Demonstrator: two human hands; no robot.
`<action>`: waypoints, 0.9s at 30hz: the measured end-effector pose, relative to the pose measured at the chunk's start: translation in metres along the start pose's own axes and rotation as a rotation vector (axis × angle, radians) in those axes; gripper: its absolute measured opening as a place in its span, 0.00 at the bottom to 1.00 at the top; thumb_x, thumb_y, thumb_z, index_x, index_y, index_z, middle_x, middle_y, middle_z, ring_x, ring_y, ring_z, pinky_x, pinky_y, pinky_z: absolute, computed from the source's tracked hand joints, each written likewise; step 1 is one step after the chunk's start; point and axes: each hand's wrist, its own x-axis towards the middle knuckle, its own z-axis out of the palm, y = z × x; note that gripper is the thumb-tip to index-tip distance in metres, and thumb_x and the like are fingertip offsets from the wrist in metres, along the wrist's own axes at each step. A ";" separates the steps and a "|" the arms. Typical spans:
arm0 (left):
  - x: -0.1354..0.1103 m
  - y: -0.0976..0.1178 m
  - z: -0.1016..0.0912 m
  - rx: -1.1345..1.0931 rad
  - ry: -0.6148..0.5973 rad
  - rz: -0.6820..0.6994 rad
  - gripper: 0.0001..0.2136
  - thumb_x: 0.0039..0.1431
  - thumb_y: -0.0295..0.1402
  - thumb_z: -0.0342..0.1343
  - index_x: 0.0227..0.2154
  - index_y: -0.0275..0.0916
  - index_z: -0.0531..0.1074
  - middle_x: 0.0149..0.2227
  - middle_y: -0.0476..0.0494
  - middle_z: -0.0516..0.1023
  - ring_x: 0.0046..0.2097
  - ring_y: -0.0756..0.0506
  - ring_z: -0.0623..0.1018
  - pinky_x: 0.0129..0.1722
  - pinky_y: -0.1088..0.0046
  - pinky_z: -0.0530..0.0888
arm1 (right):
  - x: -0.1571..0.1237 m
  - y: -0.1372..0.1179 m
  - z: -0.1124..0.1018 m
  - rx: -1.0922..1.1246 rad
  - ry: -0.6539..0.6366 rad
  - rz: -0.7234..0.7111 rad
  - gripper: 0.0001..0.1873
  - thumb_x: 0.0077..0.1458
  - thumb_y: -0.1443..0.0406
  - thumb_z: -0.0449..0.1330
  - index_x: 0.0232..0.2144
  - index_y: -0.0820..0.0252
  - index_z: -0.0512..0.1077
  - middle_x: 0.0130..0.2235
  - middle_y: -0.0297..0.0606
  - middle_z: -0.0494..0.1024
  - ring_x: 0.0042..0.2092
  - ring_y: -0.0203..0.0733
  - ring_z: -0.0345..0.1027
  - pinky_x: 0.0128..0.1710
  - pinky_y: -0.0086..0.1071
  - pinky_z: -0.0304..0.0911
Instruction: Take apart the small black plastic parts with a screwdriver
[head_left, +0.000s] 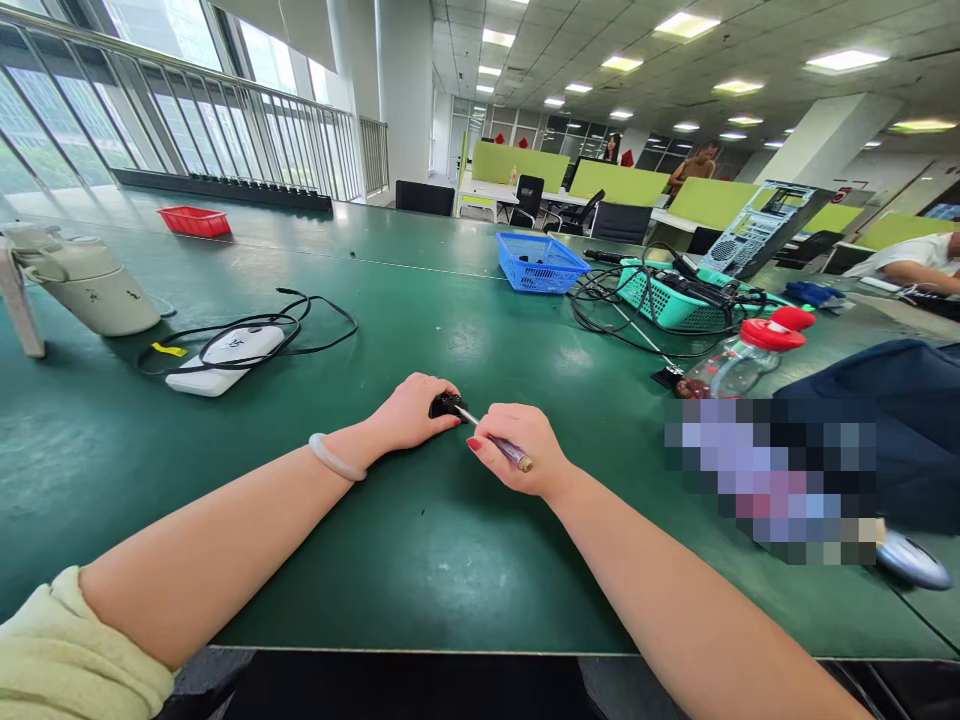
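Note:
A small black part (445,404), its kind too small to make out, rests at the middle of the green table. My left hand (407,412) grips it, fingers curled round its far side and thumb along the near side. In my right hand (527,445) is a screwdriver (515,455) with a translucent brownish-purple handle. Its metal shaft slants up and left, and the tip meets the black part's right side. Exactly where the tip sits on the part is hidden.
To the left lie a white power bank (229,358) with a black cable, a cream bottle (86,280) and a red tray (195,221). Farther right stand a blue basket (541,268), a teal basket (660,298) with cables, a red-lidded bottle (739,365) and a dark bag (892,430).

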 end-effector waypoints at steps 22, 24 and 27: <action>-0.001 0.002 0.001 0.029 -0.014 -0.021 0.13 0.57 0.35 0.59 0.46 0.43 0.76 0.47 0.41 0.80 0.54 0.35 0.74 0.57 0.51 0.72 | 0.002 -0.011 0.018 -0.330 -0.271 -0.066 0.20 0.66 0.62 0.52 0.22 0.59 0.71 0.24 0.33 0.64 0.25 0.36 0.51 0.27 0.32 0.45; -0.001 0.001 0.002 0.034 -0.015 -0.023 0.13 0.57 0.35 0.59 0.46 0.43 0.76 0.48 0.41 0.80 0.54 0.35 0.74 0.57 0.52 0.72 | 0.002 -0.012 0.020 -0.340 -0.255 -0.073 0.20 0.65 0.62 0.52 0.22 0.59 0.71 0.23 0.33 0.64 0.25 0.36 0.51 0.27 0.32 0.45; -0.001 0.001 0.002 0.034 -0.013 -0.016 0.14 0.57 0.35 0.59 0.46 0.43 0.76 0.47 0.41 0.80 0.54 0.35 0.75 0.57 0.52 0.72 | 0.001 -0.012 0.019 -0.338 -0.208 -0.095 0.21 0.65 0.63 0.51 0.21 0.59 0.71 0.22 0.32 0.62 0.25 0.35 0.49 0.27 0.32 0.44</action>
